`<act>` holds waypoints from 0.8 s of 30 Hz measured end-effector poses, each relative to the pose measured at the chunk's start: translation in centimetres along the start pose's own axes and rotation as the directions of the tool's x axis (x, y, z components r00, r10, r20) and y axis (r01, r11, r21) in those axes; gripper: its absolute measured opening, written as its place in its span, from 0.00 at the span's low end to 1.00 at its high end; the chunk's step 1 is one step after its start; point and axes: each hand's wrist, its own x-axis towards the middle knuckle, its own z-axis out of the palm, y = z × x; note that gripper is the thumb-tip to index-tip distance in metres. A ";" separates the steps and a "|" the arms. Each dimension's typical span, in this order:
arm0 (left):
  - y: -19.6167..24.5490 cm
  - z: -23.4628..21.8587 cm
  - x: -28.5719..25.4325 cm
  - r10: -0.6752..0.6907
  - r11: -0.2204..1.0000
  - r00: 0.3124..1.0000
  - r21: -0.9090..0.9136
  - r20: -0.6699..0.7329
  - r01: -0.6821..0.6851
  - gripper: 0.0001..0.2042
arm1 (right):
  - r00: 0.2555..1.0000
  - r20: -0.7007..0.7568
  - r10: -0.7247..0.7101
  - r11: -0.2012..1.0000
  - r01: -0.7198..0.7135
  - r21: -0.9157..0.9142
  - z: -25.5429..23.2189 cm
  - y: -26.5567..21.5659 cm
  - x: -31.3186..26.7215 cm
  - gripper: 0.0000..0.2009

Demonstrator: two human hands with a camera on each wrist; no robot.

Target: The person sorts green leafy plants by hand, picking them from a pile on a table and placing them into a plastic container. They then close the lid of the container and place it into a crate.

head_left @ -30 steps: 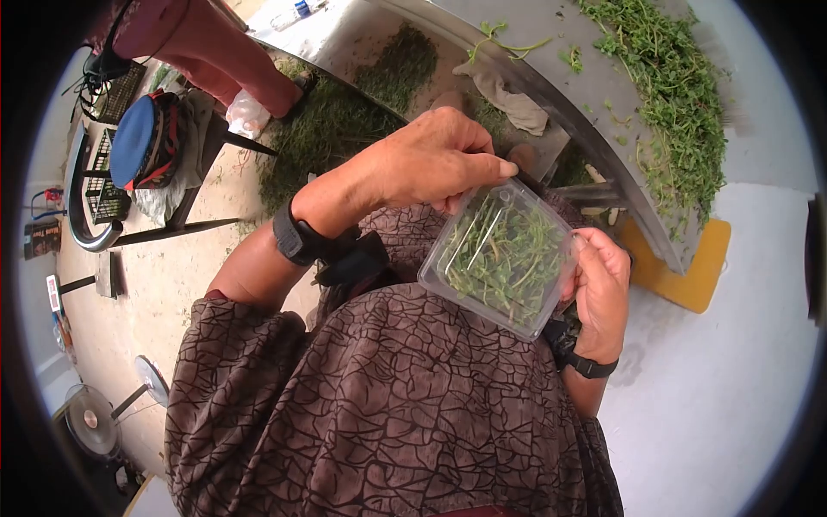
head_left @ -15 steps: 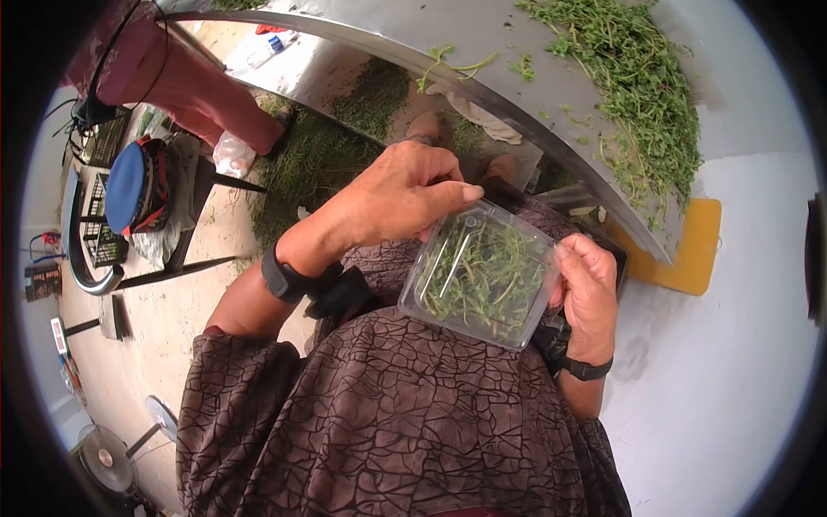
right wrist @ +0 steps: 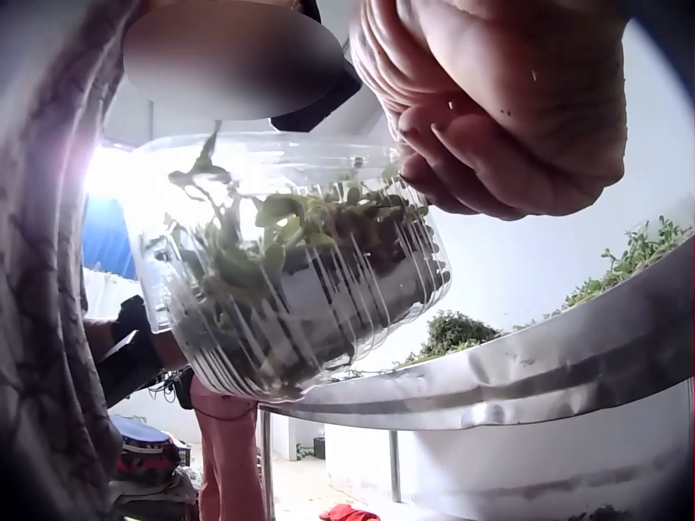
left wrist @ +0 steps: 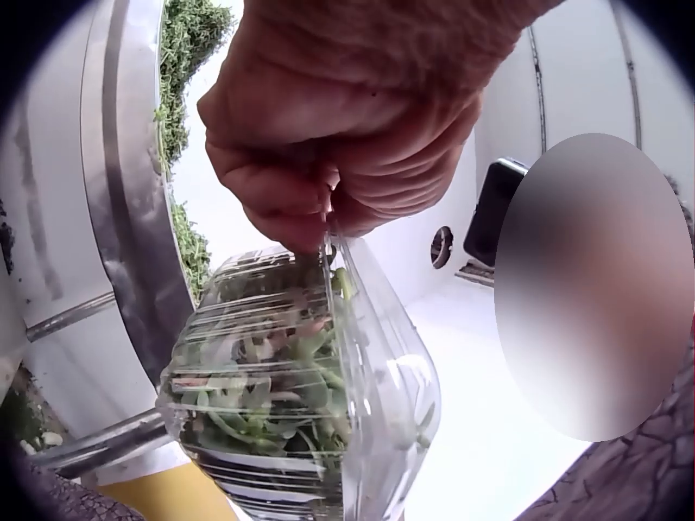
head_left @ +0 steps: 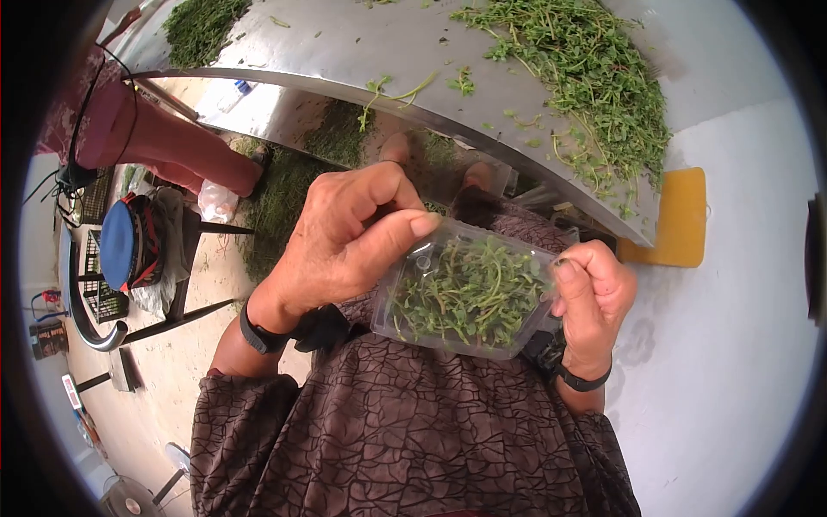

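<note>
A clear plastic clamshell box (head_left: 469, 297) packed with green leafy sprigs is held up between both hands, in front of the patterned clothing. My left hand (head_left: 345, 246) pinches one corner of its rim between thumb and curled fingers. At the opposite end, my right hand (head_left: 594, 289) grips the rim with the thumb on top. The left wrist view shows the left fingers (left wrist: 293, 212) bunched tightly on the rim, above the ribbed side of the box (left wrist: 272, 380). Through the wall of the box (right wrist: 293, 271) in the right wrist view, the leaves show under the transparent top.
Ahead, a metal table (head_left: 362, 56) carries a large heap of greens (head_left: 594, 77) and a smaller pile (head_left: 202, 30). A yellow board (head_left: 680, 215) stands by its right end. More greens (head_left: 289, 207) lie on the floor. A person in pink trousers (head_left: 172, 142) stands left, near a blue round cushion (head_left: 121, 241).
The head view has shifted, bringing more of the table into sight. Both hands keep hold of the box, which has moved left in the picture and tilted, looking shallower from above.
</note>
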 end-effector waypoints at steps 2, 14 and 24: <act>-0.2 0.1 -0.1 -0.025 0.998 0.999 -0.061 -0.023 0.023 0.11 | 1.000 -0.001 -0.022 1.000 0.022 0.022 0.2 0.1 -0.1 0.05; 0.6 -0.8 -2.2 -0.018 0.999 0.999 0.026 -0.040 0.019 0.04 | 0.981 0.187 0.058 0.991 -0.079 0.104 -0.3 -0.6 -0.9 0.03; 1.1 -1.2 -3.0 -0.092 0.994 0.995 -0.052 0.040 0.094 0.06 | 0.986 0.160 0.051 0.998 -0.045 -0.045 -0.2 -0.3 -1.2 0.02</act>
